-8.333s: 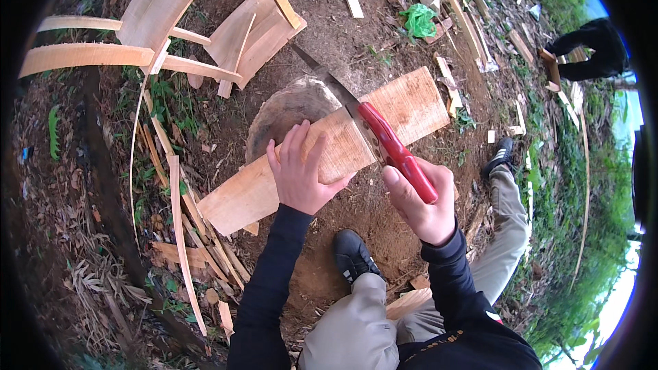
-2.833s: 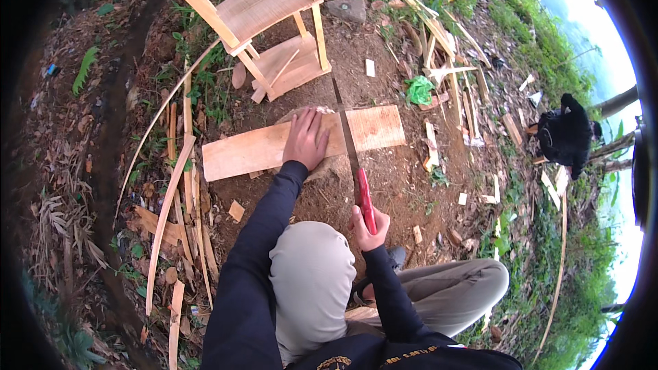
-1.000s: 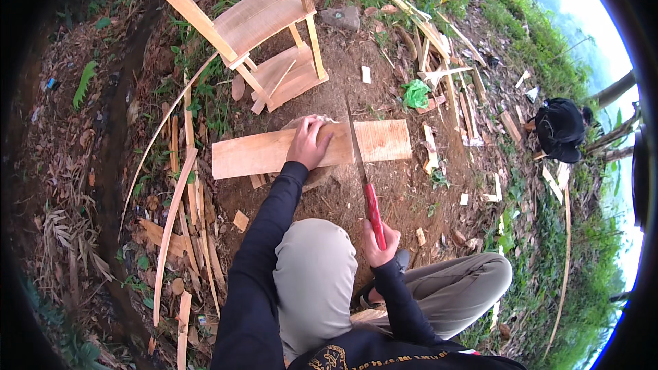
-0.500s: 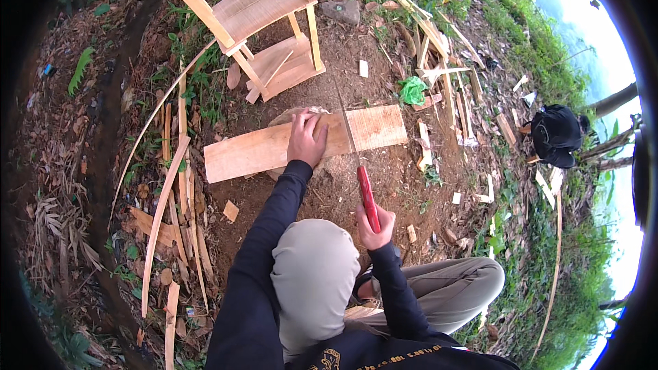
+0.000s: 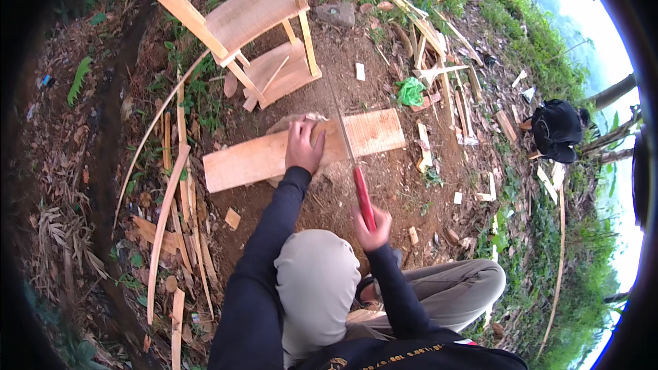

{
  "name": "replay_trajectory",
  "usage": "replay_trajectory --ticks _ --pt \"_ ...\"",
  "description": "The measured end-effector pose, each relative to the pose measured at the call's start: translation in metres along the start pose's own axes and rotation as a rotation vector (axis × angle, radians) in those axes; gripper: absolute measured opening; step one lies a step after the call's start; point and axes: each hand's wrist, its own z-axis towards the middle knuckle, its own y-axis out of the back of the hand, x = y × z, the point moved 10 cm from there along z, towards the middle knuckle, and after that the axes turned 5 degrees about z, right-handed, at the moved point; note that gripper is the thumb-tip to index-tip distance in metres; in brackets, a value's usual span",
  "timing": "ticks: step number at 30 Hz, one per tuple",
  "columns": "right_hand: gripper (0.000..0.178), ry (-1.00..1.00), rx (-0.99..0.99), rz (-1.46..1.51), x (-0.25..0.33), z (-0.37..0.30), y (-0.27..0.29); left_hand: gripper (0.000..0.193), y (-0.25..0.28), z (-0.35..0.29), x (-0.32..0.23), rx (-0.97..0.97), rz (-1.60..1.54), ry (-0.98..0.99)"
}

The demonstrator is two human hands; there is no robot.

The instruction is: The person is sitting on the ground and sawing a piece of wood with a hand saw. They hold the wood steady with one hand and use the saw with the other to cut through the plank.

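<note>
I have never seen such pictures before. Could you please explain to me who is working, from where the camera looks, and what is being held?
No machine works here: these are a person's own bare hands. A wide fisheye camera on the head looks down at them, so straight edges bend and the rim is dark. The right hand grips a red-handled saw, whose blade crosses a pale board. The left hand rests on that board, left of the blade. Underneath is a stump-like block, mostly hidden. On the ground beyond stand a wooden frame and, farther right, something green and crumpled.
</note>
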Motion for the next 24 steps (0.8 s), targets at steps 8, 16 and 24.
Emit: replay_trajectory --ticks 8,16,24 --pt "0.02 -0.028 -0.002 0.059 -0.007 0.044 -0.011 0.03 -0.006 0.003 -0.01 -0.02 0.021 -0.056" --pt "0.017 -0.069 0.021 0.032 0.005 -0.014 0.016 0.03 -0.006 0.0 -0.012 -0.042 0.024 -0.045" --pt "0.024 -0.25 -0.023 0.214 -0.022 -0.016 0.013 0.032 -0.01 -0.002 -0.018 0.033 -0.001 -0.084"
